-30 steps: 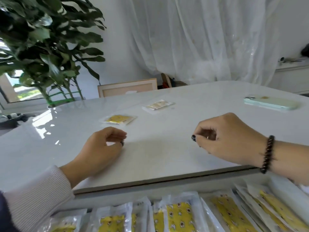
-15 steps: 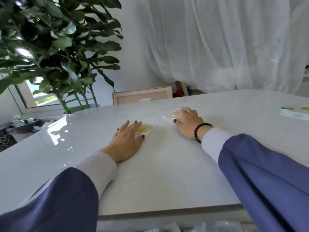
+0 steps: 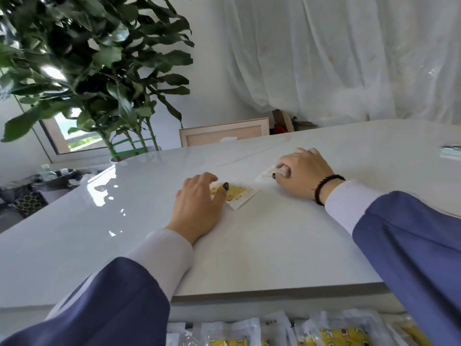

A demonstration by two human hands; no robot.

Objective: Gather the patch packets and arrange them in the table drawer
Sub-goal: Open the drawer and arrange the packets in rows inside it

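A yellow patch packet lies on the white table. My left hand rests on its left part, thumb pressing on top. Further right, a pale patch packet pokes out from under my right hand, whose curled fingers and thumb pinch it; most of that packet is hidden. Below the table's near edge, the open drawer holds a row of several yellow patch packets.
A mint-green phone lies at the table's right edge. A large leafy plant stands beyond the far left corner, and a wooden picture frame leans behind the table. White curtains hang at the back.
Both hands went from near the front edge out onto the two packets. Since half a second ago my left hand has drawn the yellow packet slightly nearer, and my right fingers have curled tighter.
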